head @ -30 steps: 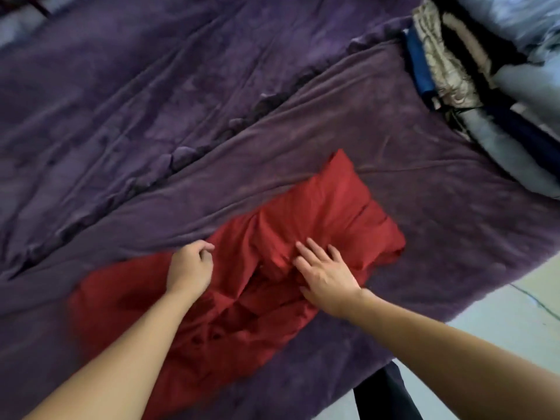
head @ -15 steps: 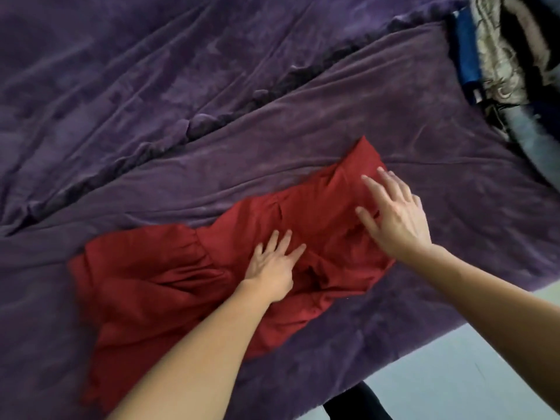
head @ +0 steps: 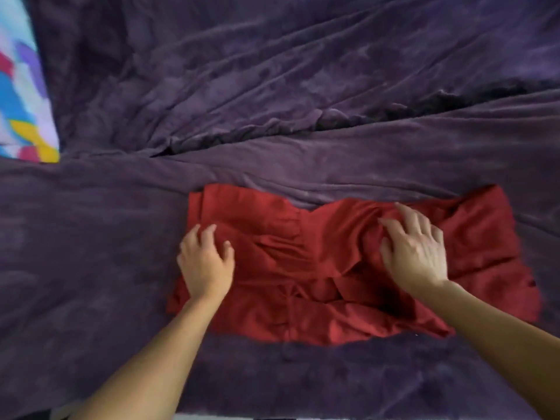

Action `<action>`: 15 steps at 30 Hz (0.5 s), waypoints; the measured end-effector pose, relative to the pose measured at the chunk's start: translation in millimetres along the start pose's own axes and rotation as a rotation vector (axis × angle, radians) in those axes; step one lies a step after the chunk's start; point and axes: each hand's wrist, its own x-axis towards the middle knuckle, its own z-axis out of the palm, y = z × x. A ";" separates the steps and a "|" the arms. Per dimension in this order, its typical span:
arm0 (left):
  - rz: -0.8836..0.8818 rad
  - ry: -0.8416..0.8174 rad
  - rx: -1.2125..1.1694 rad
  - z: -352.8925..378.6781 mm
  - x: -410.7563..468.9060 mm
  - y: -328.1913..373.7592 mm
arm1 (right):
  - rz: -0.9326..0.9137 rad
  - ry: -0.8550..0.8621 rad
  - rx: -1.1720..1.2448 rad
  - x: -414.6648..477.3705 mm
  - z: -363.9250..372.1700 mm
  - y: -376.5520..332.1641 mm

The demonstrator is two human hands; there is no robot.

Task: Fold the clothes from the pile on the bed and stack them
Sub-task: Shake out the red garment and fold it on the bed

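The red garment [head: 303, 265] is lying on the bed, on the purple cover [head: 272, 101], close to the near edge. It is spreading as a wide, wrinkled band. Its long axis is running from left to right across the view, so across the person's body and not away from it. Loose layers are gathering in the middle and along the near side, but I cannot tell how many.

Both hands are resting on top of it, well apart along this long axis. The left hand [head: 206, 265] is sitting on the left end, its fingers [head: 209, 234] slightly bent and a little spread, touching the cloth and not pinching it. The right hand [head: 415, 253] is pressing on the right half, its fingers [head: 394, 228] spread and flat, pointing away from the person. A part of the garment is reaching further right, beyond this hand. So each end is having its own nearer hand: the left end is under the left hand, and the right end is just beside the right one.

In my judgement the coming move is depending on exactly this. A fold of one end over the other must be going sideways, along the long axis. The right end is looking more free for lifting, while the left hand is holding the cloth down.

At the far left a colourful cloth [head: 24, 95] is showing. The pile and the stack are not showing in this view.
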 end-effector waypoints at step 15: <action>-0.439 -0.443 -0.414 35.5 10.8 -75.0 | -0.256 -0.444 -0.101 -21.1 138.0 -202.8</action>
